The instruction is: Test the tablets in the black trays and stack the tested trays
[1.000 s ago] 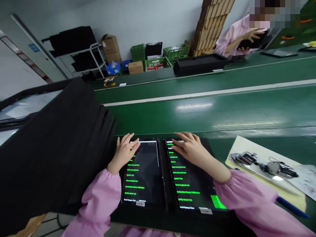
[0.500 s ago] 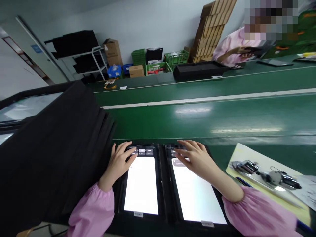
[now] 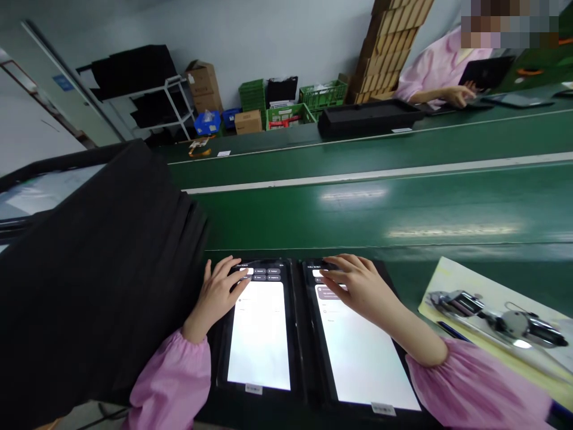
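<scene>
Left hand [image 3: 217, 297] and right hand [image 3: 358, 285] are open, gripping nothing, over the upper ends of the left tablet [image 3: 259, 334] and right tablet [image 3: 369, 352], side by side on the tabletop [image 3: 408, 278]. Both tablets have switched from green-text lists to white panels [image 3: 262, 358], apparently at matching stages.

At the lower centre, the flat black rectangular tablet on the left [image 3: 259, 346] and its twin on the right [image 3: 371, 364] have smooth, glass-like, glossy faces. The long green counter [image 3: 268, 221] looks smooth and shiny, throwing back pale streaks of light. At the left edge, the tall black slab-like stack [image 3: 89, 275] is matt, like foam. Pink puffed sleeves [image 3: 172, 382] are soft, creased cloth. At lower right, a silvery elongated instrument [image 3: 466, 304] has a polished metallic gleam on yellowish paper [image 3: 443, 273]. Brown stacked boxes [image 3: 381, 51], upper right, are dull cardboard; the green slotted crate [image 3: 323, 94], upper centre, is plastic.
</scene>
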{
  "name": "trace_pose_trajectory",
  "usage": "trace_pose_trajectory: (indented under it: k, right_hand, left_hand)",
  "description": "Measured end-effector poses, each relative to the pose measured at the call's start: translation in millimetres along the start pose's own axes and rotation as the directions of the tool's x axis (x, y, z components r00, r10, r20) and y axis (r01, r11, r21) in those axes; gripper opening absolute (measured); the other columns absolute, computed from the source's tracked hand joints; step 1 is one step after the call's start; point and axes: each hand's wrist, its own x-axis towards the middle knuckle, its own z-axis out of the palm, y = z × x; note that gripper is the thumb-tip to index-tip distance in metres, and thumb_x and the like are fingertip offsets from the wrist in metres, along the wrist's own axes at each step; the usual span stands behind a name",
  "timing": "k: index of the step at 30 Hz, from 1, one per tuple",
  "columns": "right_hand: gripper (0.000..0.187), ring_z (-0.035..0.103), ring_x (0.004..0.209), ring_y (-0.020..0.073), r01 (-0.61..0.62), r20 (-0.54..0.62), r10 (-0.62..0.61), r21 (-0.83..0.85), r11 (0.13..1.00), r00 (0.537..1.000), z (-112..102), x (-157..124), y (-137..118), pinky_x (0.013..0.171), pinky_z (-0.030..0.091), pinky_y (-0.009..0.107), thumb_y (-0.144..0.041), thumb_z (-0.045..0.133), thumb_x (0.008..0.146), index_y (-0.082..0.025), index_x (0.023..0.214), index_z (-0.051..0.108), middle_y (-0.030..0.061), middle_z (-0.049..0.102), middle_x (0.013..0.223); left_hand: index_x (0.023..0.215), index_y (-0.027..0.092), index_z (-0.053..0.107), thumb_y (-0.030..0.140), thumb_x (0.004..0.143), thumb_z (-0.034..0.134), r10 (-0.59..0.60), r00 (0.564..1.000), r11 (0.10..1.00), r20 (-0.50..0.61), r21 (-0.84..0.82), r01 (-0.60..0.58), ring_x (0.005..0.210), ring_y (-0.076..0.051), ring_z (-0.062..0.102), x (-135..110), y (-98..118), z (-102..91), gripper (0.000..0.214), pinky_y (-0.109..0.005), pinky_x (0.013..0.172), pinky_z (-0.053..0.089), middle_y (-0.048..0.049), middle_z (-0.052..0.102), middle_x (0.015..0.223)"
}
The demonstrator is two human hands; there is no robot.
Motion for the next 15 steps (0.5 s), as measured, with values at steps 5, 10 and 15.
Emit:
trace_pose_trajectory:
  k: [5, 10, 15]
  right_hand:
    - [0.045, 0.066, 0.124, 0.0386, -0.017, 0.003, 0.017, 0.093, 0.996, 1.000, -7, -6, 10, 0.094, 0.057, 0.062, -0.049, 0.042, 0.112, -0.029, 0.119, 0.082, 0.0113, 0.071, 0.140]
    - [0.062, 0.054, 0.145, 0.0396, -0.372, -0.089, 0.492, 0.544, 0.752, 0.866, -14, -37, 49, 0.125, 0.039, 0.065, -0.071, 0.067, 0.094, -0.032, 0.143, 0.070, 0.0106, 0.063, 0.152]
    - [0.093, 0.050, 0.151, 0.0386, -0.497, 0.075, 0.744, 0.788, 0.363, 0.663, 10, -52, 64, 0.125, 0.043, 0.059, -0.078, 0.072, 0.085, -0.033, 0.162, 0.047, 0.0122, 0.053, 0.162]
  left_hand:
    - [0.123, 0.038, 0.078, 0.038, 0.099, 0.068, -0.097, 0.995, 0.982, -0.004, -0.165, 0.096, 0.149, -0.034, 0.052, -11, 0, -4.7, 0.027, -0.069, 0.133, 0.015, -0.0045, 0.066, 0.150]
    - [0.144, 0.024, 0.059, 0.054, 0.104, 0.054, -0.365, 0.926, 0.853, -0.098, -0.433, 0.291, 0.149, -0.033, 0.055, -30, -9, -6.2, 0.050, -0.059, 0.125, 0.043, -0.0177, 0.059, 0.156]
    - [0.143, 0.025, 0.059, 0.057, 0.096, 0.067, -0.482, 0.876, 0.681, 0.019, -0.621, 0.388, 0.150, -0.035, 0.054, -4, -20, 11.3, 0.058, -0.053, 0.123, 0.047, -0.0165, 0.056, 0.160]
